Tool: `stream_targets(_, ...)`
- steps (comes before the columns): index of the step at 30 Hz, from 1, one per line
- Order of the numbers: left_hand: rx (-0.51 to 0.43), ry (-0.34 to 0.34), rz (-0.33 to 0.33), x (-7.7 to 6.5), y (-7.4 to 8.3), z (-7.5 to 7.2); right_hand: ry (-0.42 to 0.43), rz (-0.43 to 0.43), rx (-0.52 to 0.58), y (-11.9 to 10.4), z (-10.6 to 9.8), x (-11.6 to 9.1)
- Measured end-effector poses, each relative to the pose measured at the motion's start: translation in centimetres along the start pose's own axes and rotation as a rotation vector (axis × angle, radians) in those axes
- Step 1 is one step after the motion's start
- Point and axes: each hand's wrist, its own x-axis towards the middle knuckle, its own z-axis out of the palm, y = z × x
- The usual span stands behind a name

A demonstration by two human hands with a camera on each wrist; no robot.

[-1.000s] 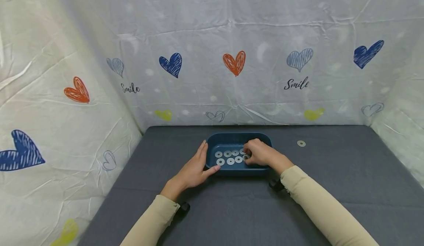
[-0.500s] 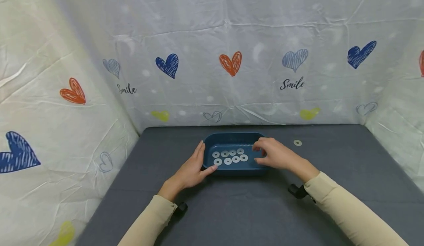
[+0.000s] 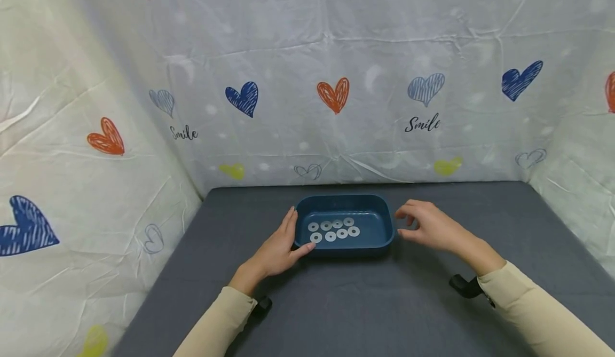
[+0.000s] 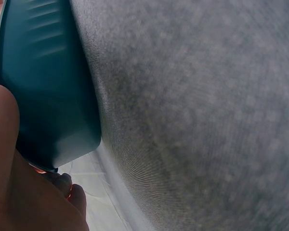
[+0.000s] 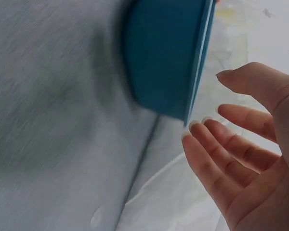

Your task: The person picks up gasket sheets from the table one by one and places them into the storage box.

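A blue rectangular tray (image 3: 381, 223) sits on the table. Several flat metal washers (image 3: 341, 233) lie in two rows on its floor, toward the left. My left hand (image 3: 275, 247) holds the tray's left end, thumb at the front rim and fingers along the left side. In the left wrist view, the tray's outer wall (image 4: 48, 91) stands beside that hand. My right hand (image 3: 432, 229) is just right of the tray, fingers loosely bent, with nothing between thumb and fingers. In the right wrist view, a faint pale washer (image 5: 96, 217) lies on the table; the hand hides it in the head view.
The table (image 3: 346, 303) has a dark grey cloth. Behind it hangs a pale curtain (image 3: 283, 53) printed with hearts, and another stretch runs along the left. Each wrist carries a black strap mount (image 3: 465, 286).
My right hand has come out of the tray and moved right, past its rim, covering the lone washer from the head view. The left hand stays at the tray's left end.
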Motion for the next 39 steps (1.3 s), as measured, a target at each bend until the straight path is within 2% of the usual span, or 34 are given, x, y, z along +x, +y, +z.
stream_targets(10,-0.009,0.008,0.001,0.0,0.1,0.0,0.029,0.053,-0.011,2.7,-1.3,-2.1)
stream_targets(19,-0.009,0.013,-0.002,-0.1,0.0,0.2,0.026,0.147,-0.038,5.6,-1.2,-3.3)
stream_targets(24,-0.012,0.018,-0.001,0.0,-0.1,0.3,0.044,0.247,-0.027,7.2,-1.1,-3.2)
stream_targets(29,-0.014,0.018,-0.004,0.0,0.0,0.2,0.025,0.327,-0.012,8.7,-1.0,-2.8)
stream_targets(39,-0.014,0.014,-0.008,0.0,0.0,0.2,0.006,0.409,0.028,10.6,-0.3,-1.7)
